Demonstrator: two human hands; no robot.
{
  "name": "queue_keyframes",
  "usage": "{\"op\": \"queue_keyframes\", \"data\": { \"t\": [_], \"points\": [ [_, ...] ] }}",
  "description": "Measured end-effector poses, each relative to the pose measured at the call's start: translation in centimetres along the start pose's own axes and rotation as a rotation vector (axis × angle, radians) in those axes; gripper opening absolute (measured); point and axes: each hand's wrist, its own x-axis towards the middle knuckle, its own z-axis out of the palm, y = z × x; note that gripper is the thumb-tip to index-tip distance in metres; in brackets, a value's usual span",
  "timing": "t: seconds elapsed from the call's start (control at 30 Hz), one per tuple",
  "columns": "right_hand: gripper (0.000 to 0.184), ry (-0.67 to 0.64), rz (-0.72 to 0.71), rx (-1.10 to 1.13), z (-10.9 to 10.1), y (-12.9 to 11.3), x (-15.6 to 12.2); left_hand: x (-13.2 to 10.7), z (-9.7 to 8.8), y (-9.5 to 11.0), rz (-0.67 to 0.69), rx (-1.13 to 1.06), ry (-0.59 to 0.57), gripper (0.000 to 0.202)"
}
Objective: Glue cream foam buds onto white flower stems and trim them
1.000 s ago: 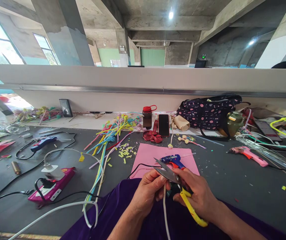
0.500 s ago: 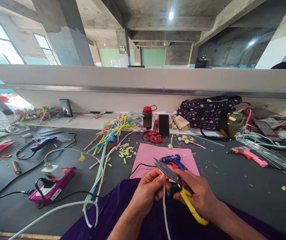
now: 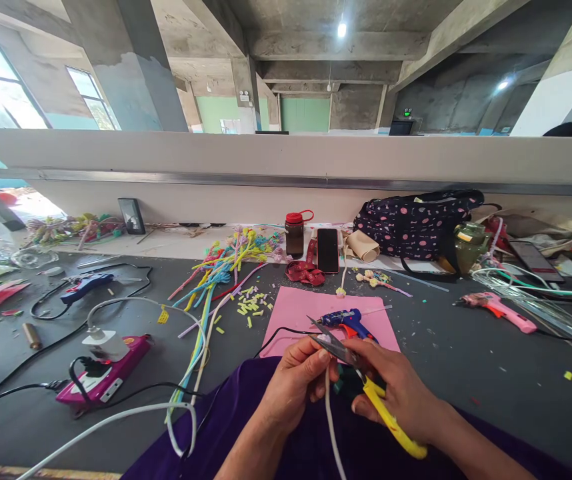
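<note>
My left hand (image 3: 299, 380) pinches a white cord (image 3: 333, 427) near its top end, and the rest of the cord hangs down over my lap. In my right hand (image 3: 399, 387) is a pair of scissors (image 3: 386, 413) with yellow handles. The grey blades point up and left, lying across the cord's pale tip just above my left fingertips. Whether the blades cut into the tip I cannot tell. Beyond my hands, a blue glue gun (image 3: 349, 319) rests on a pink sheet (image 3: 291, 307), partly hidden by the scissors.
Left of the sheet lie small yellow-green pieces (image 3: 252, 303) and a bundle of coloured cords (image 3: 211, 283). A magenta power strip (image 3: 103, 373) with cables sits at the left. Behind stand a red-capped bottle (image 3: 295, 237), a phone (image 3: 328, 251) and a patterned bag (image 3: 416, 227). A pink glue gun (image 3: 499, 310) lies right.
The scissors have tilted a little and their handles have shifted slightly right and down with my right hand. More of the cord's pale tip shows by the blades. My left hand stays put.
</note>
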Motion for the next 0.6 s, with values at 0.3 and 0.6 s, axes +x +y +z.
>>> {"op": "queue_keyframes", "data": {
  "t": [0.3, 0.6],
  "points": [
    [0.056, 0.036, -0.06, -0.05, 0.14, 0.19, -0.06, -0.09, 0.28, 0.27, -0.007, -0.026, -0.024, 0.03],
    [0.057, 0.052, -0.091, -0.052, 0.51, 0.97, -0.27, -0.1, 0.03, -0.04, 0.011, -0.049, -0.045, 0.023]
  ]
}}
